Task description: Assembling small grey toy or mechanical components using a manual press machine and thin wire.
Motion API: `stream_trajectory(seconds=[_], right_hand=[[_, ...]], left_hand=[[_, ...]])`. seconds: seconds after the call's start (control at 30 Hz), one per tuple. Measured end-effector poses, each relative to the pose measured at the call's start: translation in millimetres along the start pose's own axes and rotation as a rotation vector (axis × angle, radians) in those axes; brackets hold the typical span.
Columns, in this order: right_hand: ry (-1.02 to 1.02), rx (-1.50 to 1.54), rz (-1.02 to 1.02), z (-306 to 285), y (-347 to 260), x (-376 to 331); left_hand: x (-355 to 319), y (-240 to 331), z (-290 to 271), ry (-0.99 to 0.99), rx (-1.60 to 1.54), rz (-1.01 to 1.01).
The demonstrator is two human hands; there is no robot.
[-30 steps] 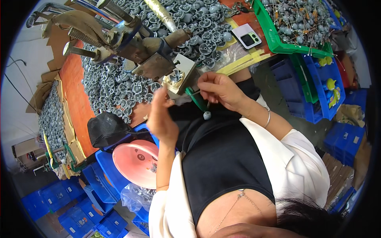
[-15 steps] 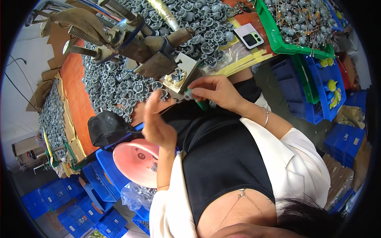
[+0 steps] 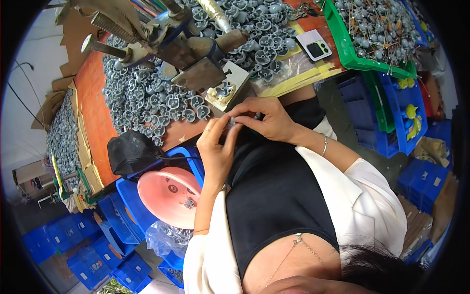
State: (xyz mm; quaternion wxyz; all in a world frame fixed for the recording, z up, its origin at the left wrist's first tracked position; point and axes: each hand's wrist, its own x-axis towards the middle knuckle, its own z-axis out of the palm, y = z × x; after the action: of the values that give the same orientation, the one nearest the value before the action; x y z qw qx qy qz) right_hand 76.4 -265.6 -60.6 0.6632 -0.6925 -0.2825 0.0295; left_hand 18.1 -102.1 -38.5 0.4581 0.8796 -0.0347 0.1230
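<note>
Bottom of frame: the person's own hair and chest fill the lower edge, hiding the lap. Centre: left hand (image 3: 218, 147) and right hand (image 3: 264, 117) meet fingertip to fingertip, pinched together on a small grey part (image 3: 234, 121); it is mostly covered by fingers, so its shape can't be made out. Left of centre, a pink round dish (image 3: 169, 196) sits in a blue bin (image 3: 128, 196), with a black mesh pouch (image 3: 132, 151) just above it. Just beyond the hands, a metal press fixture (image 3: 196, 59) stands on the orange table (image 3: 93, 112), blocking part of the heap of grey cast parts (image 3: 147, 98). Upper right: a phone (image 3: 316, 45), then a green tray (image 3: 342, 44) cut off by the rim.
</note>
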Motion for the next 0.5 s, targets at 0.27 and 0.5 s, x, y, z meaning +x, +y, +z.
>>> stream_trajectory(seconds=[0.27,0.5], right_hand=[[0.175,-0.186,0.093,11,24,12],[0.235,-0.428,-0.001,21,33,22]], left_hand=[[29,-26,11,0.151,-0.015,-0.071],[50,-45,18,0.169,0.017,-0.058]])
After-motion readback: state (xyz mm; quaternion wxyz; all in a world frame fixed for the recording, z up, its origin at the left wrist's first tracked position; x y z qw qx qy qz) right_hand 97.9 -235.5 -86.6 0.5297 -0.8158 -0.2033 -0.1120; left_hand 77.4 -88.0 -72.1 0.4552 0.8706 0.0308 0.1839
